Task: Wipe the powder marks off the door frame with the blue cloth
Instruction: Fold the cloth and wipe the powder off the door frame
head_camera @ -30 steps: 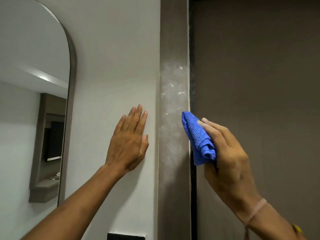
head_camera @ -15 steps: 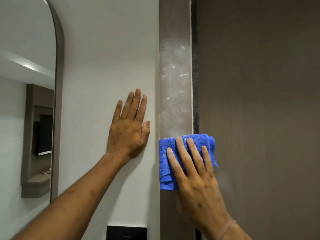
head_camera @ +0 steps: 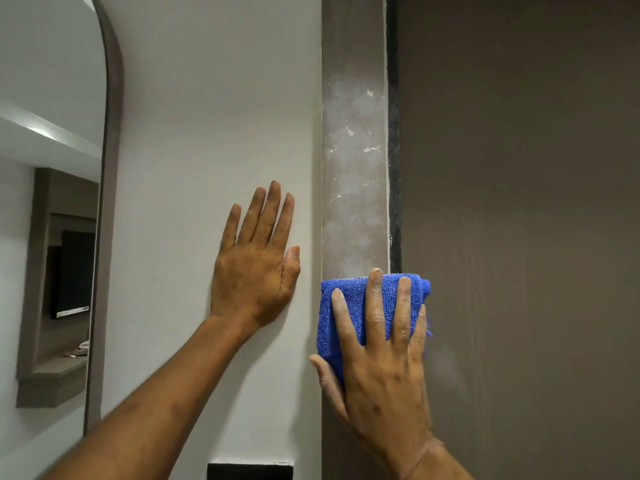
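Left hand flat beside the door frame, the right hand has stopped pinching the blue cloth and presses it flat-fingered below the powder marks, still unwiped.

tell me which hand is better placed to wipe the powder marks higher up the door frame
Right. The right hand presses the folded blue terry cloth flat on the grey-brown door frame, just below the white powder marks. The left hand lies flat on the white wall, holding nothing.
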`<act>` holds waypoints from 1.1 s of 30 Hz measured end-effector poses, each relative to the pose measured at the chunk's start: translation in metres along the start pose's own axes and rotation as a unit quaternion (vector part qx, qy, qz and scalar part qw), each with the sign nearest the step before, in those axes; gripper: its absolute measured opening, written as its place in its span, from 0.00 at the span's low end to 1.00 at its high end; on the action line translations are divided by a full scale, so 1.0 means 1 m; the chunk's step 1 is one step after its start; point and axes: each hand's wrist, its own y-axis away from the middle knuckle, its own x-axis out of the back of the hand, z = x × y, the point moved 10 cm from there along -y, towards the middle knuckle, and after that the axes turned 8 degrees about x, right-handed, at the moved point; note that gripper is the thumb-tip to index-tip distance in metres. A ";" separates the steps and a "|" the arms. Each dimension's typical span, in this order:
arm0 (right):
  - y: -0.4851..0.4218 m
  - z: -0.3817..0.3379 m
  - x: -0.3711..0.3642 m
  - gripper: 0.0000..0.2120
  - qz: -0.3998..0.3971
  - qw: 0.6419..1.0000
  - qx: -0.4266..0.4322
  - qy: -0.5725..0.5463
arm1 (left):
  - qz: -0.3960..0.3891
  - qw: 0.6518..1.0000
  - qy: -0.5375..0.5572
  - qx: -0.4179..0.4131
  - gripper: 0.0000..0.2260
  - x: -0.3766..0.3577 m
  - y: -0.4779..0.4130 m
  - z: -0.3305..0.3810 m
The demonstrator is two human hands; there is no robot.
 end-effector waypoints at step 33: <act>-0.055 0.012 0.020 0.33 0.020 1.000 0.020 -0.003 | -0.016 1.000 -0.018 -0.015 0.28 -0.002 0.005 0.002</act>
